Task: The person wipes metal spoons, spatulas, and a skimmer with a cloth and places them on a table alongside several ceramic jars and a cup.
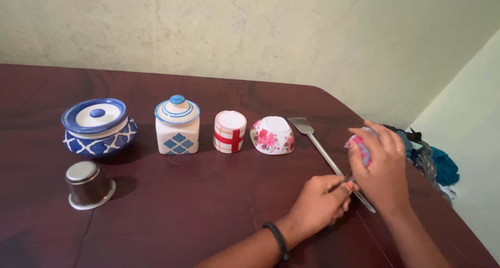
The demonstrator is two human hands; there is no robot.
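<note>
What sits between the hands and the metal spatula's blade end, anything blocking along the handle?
Nothing visible. The left hand already touches the metal spatula at its handle; the right hand, holding a pink patterned cloth, is just above it. The floral bowl sits beside the blade, apart.

Both forearms are bare; the left hand (pixel 315 205) has a black wristband, the right hand (pixel 383 166) a thin ring.

Spatula (pixel 319 145) handle end – and pink cloth (pixel 361 149) – hidden by hands
</note>
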